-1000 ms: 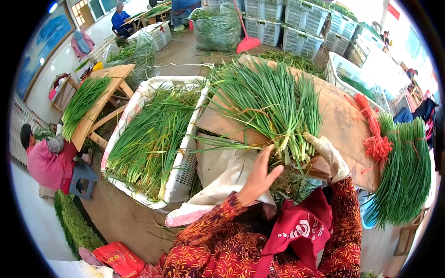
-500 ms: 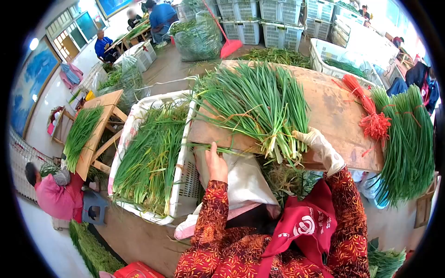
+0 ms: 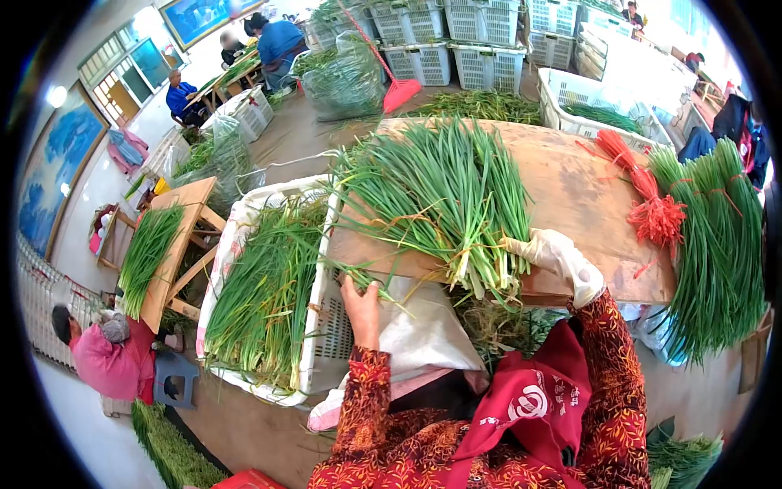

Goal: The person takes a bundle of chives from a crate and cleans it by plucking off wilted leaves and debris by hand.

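A loose pile of garlic chives lies on the wooden board, its pale stem ends pointing toward me. My right hand, in a whitish glove, has its fingers closed on stems at the right side of the pile's base. Just left of the board's near edge, my bare left hand pinches a few thin green chive strands. Beside that hand stands a white plastic crate filled with more chives. A whitish sack hangs below the board edge.
On the wooden board lies a bunch of red ties, with tied chive bundles at its right end. Stacked crates and a red dustpan are at the back. A person in pink sits at left.
My left hand has moved left and down toward the crate, pinching the strands. The right hand has shifted slightly left and stays at the stem ends.
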Tool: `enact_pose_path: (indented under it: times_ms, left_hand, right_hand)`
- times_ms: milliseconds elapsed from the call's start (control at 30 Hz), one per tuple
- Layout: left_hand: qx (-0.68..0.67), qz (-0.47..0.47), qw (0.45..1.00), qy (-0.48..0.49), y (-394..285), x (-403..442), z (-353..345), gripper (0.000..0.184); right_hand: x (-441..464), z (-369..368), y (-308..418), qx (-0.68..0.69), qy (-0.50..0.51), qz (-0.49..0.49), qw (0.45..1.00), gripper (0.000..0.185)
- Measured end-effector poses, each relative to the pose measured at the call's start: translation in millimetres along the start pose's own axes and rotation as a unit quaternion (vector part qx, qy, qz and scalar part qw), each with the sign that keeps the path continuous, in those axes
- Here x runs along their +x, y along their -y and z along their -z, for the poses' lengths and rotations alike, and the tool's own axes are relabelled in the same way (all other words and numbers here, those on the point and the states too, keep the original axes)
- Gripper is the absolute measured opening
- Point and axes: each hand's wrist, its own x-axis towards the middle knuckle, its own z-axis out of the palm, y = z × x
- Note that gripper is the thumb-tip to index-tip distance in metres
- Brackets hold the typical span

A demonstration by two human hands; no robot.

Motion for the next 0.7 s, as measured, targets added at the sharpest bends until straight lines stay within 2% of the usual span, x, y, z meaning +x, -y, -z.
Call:
enact_pose_path:
  times_ms: [33,67,133,167,233,333,400,467,533,600,667,700]
  left_hand:
    - [-0.029,-0.022,0.999,0.018,1.6,4.4,1.5,0.054]
    - [0.002,-0.035,0.999,0.033,-3.0,9.0,1.7,0.053]
    - [0.064,-0.063,0.994,0.066,-29.8,18.8,1.1,0.052]
    - [0.033,0.032,0.989,0.141,-70.0,18.8,5.0,0.052]
    - [0.052,0.007,0.986,0.156,-89.7,28.8,-3.5,0.053]
    - [0.105,-0.051,0.979,0.167,-92.6,45.3,-23.8,0.056]
    - [0.149,-0.094,0.970,0.167,-82.6,57.0,-41.8,0.059]
    - [0.073,-0.064,0.982,0.162,-79.8,60.7,-61.7,0.067]
    - [-0.029,0.026,0.984,0.173,-90.7,56.0,-80.1,0.077]
    - [-0.084,0.047,0.970,0.224,-106.6,53.8,-87.9,0.093]
    - [-0.082,0.085,0.967,0.227,-124.3,46.3,-92.8,0.104]
    - [-0.110,0.067,0.960,0.250,-121.7,47.0,-98.4,0.100]
  right_hand:
    - [0.5,4.0,0.7,0.003,0.017,0.004,1.000,0.080]
    - [0.5,7.8,2.9,0.006,0.033,0.009,0.999,0.080]
    - [6.3,9.7,0.6,-0.057,-0.002,-0.004,0.998,0.082]
    - [7.8,14.4,2.7,-0.081,-0.009,-0.021,0.996,0.083]
    - [2.5,27.1,11.7,-0.096,-0.013,-0.047,0.994,0.084]
    - [31.5,22.4,-15.2,-0.075,-0.113,-0.058,0.989,0.084]
    - [34.6,28.5,-5.9,-0.047,-0.112,-0.069,0.990,0.083]
    - [50.5,23.7,-9.6,-0.013,-0.124,-0.050,0.991,0.081]
    - [84.2,-1.4,-22.0,0.129,-0.147,-0.014,0.981,0.075]
    - [107.2,-21.4,-12.7,0.278,-0.131,0.016,0.951,0.069]
    - [85.1,-27.6,18.3,0.423,-0.051,0.050,0.903,0.059]
    - [92.4,-40.2,23.5,0.465,-0.044,0.082,0.881,0.052]
